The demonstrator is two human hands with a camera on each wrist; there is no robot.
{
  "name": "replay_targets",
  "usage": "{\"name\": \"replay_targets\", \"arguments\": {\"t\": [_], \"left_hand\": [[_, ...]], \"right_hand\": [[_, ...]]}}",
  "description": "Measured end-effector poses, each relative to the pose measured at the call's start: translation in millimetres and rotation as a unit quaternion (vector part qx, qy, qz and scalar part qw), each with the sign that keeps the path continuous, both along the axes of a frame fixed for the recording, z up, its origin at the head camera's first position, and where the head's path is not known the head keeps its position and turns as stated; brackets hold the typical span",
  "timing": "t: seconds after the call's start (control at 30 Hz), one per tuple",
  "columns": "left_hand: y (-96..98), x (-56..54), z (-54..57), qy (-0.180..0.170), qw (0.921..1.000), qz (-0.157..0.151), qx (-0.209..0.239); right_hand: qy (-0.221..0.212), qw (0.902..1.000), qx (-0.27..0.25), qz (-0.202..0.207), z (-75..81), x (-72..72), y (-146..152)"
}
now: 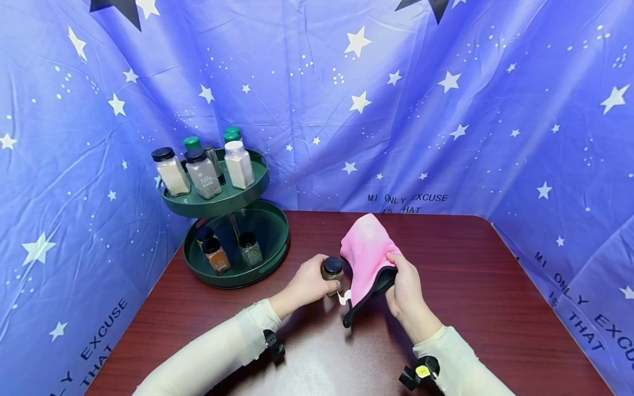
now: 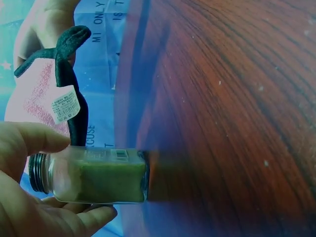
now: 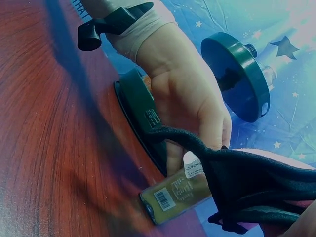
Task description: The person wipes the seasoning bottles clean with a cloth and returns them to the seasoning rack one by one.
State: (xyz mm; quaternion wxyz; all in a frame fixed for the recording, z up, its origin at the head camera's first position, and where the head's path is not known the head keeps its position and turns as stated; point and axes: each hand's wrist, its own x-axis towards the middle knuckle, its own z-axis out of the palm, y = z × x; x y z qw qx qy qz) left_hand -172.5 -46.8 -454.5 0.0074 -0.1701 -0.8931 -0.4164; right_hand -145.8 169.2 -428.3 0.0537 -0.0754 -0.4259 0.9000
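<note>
My left hand [image 1: 311,281] grips a small glass spice jar [image 1: 332,268] with a black lid, thumb on one side and fingers on the other. In the left wrist view the jar [image 2: 111,177] shows greenish-brown powder inside, its base right at the tabletop. My right hand [image 1: 408,294] pinches a pink plush cloth [image 1: 367,250] with black edging by its right side, the thumb on top. From the cloth's lower corner hang a black loop [image 2: 73,42] and a white label [image 2: 65,105], close beside the jar.
A green two-tier round rack [image 1: 215,206] stands at the left of the dark red wooden table [image 1: 460,264]. Several spice jars, among them a white-lidded jar [image 1: 240,165], fill its upper tier; its lower tier holds an orange-brown jar [image 1: 216,256] and a green herb jar [image 1: 251,251]. Star-printed blue fabric [image 1: 317,99] surrounds the table.
</note>
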Motion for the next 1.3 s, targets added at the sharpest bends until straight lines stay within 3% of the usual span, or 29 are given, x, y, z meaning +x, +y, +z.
{"name": "replay_targets", "arguments": {"t": [0.23,0.7,1.13,1.3], "left_hand": [[-2.0,-1.7,-1.4,0.011,0.9999,-0.002,-0.009],[-11.2,-17.7,-5.4,-0.002,0.9974,-0.071,0.009],[-14.0,-19.9,-7.0,-0.025,0.9949,-0.094,0.029],[-13.5,-20.3,-5.7,-0.024,0.9940,-0.102,0.031]], "right_hand": [[0.013,0.9999,0.004,-0.004,1.6,0.6,-2],[0.028,0.9993,0.022,0.010,7.9,0.1,-10],[0.019,0.9938,0.101,0.042,6.6,-3.8,-28],[0.021,0.9917,0.122,0.032,4.5,-3.3,-37]]}}
